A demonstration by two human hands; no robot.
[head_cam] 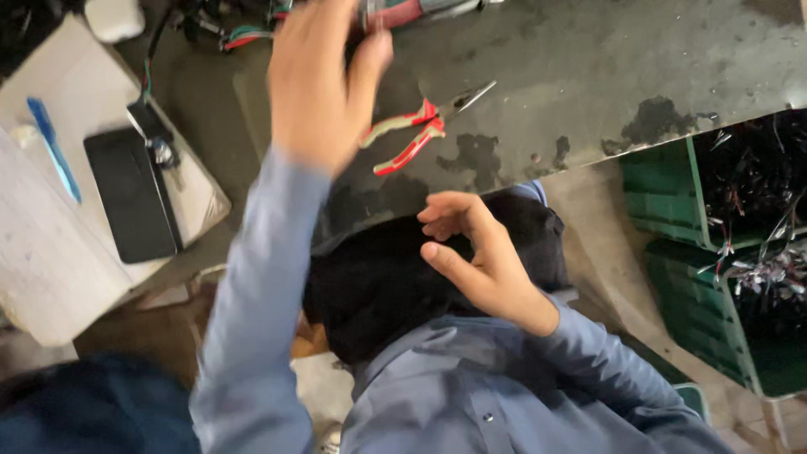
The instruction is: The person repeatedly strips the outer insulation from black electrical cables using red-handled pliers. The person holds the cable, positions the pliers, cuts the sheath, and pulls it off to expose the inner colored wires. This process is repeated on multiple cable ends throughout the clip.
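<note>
My left hand (319,80) is raised over the dark workbench (588,67), blurred, fingers loosely spread and holding nothing I can see. Red-and-grey handled needle-nose pliers (418,126) lie on the bench just right of it. My right hand (475,256) rests low against a black cloth (378,286) on my lap, fingers curled with thumb out, nothing visible in it. Both arms wear light blue sleeves.
A black phone (130,193) and a blue pen (52,147) lie on a white board (50,261) at left. Green crates (664,193) with tangled wires stand at right. Wires and a red tool (395,13) sit at the bench's far edge.
</note>
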